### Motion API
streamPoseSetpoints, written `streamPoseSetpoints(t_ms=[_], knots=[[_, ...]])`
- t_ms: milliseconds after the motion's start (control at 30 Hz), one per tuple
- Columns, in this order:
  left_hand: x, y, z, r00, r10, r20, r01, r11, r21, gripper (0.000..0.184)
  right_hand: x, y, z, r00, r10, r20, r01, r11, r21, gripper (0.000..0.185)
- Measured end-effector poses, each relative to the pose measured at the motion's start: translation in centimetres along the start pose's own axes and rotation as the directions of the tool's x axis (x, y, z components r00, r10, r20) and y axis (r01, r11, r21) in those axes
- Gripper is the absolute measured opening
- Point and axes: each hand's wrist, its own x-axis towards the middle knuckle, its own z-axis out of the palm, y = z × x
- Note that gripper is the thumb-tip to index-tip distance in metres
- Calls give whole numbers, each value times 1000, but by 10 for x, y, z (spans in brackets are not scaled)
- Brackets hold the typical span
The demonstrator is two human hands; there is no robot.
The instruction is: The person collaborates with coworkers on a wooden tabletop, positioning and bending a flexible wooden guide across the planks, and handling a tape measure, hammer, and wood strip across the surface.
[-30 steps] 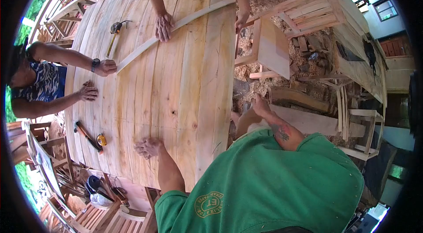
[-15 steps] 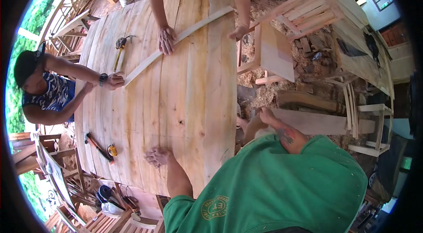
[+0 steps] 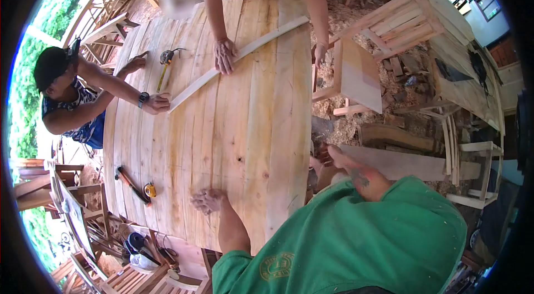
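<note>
My left hand (image 3: pixel 209 202) lies flat on the plank tabletop (image 3: pixel 222 138), its fingers spread and nothing in it. My right hand (image 3: pixel 335 158) is off the table's right edge, near my leg, with its fingers apart and no object visible in it. A long pale wooden strip (image 3: pixel 250 49) crosses the upper part of the tabletop diagonally. One person's hand (image 3: pixel 225 56) presses on its middle, and that person's other hand (image 3: pixel 320 55) is by the table's right edge. A hand with a watch (image 3: pixel 156 104), from a person at the left, is at the strip's lower end.
A tape measure (image 3: pixel 166 57) lies partly extended at the upper left. A hammer-like tool (image 3: pixel 133 185) and a second tape measure (image 3: pixel 149 189) lie at the lower left. Right of the table are a wooden chair (image 3: pixel 359 74), a board (image 3: pixel 395 162) and wood shavings.
The person at the left leans in and has moved one hand from the tabletop up toward the extended tape measure. My right hand's fingers have spread. The whole view has shifted.
</note>
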Motion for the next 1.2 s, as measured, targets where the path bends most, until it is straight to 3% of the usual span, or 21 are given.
streamPoseSetpoints(t_ms=[67,133,233,400,633,700,767,1033,1200], knots=[[3,1,7,1000,-5,2,5,1000,23,62,1,0,39,978,62,199,-124,942,313,30],[7,-5,17,999,9,-33,-7,999,48,62,0,5,66,915,61,398,-297,770,564,31],[15,-11,28,999,24,-48,-20,996,81,62,9,1,94,880,15,475,-375,638,673,30],[4,-2,10,999,51,-7,-51,996,71,61,30,-3,120,878,-31,478,-359,619,699,30],[11,-11,18,999,52,-3,-51,996,77,63,14,3,85,907,-79,413,-242,704,668,29],[17,-16,29,991,133,-10,-129,975,181,62,3,9,78,911,-105,399,-200,733,650,29],[1,-4,7,998,56,-10,-55,994,93,60,-7,19,76,904,-136,406,-164,765,623,29],[10,-13,16,976,216,21,-217,971,105,58,-57,67,133,792,-268,548,-41,873,485,29],[54,-18,34,949,273,156,-283,958,46,59,-67,71,132,727,-330,602,-27,863,505,28]])
